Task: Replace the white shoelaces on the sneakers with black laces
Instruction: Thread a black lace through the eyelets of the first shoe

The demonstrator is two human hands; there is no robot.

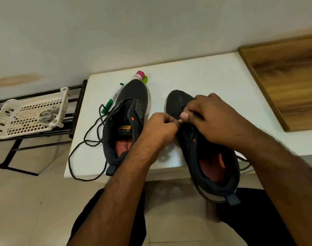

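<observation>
While both hands are meeting over the lacing area of the right sneaker (201, 148), the left hand (158, 128) is curling its fingers and pinching a thin black lace (174, 120) between thumb and forefinger; the right hand (210, 118) is bending its fingers down onto the upper of the same shoe, with its thumb (184, 115) pressing toward the left hand's fingertips; whether it is also gripping the lace cannot be told, since the contact point is lying hidden under the fingers. This right sneaker is resting with its toe on the white table (205, 77) and its heel projecting past the near edge; a strand of dark lace is trailing off its right side. The left sneaker (126, 125) is lying wholly on the table, just beside the first, with its tongue pulled up; a second black lace (84, 139) is looping loosely from its eyelets across the table surface to the left and toward the near edge. A green marker (113, 97) is lying beside the left sneaker's toe; a pink-capped bottle (138, 76) is standing behind that toe. A white plastic basket (2, 119) is sitting on a black rack (77, 103) to the left of the table and is holding pale laces (47, 116).
</observation>
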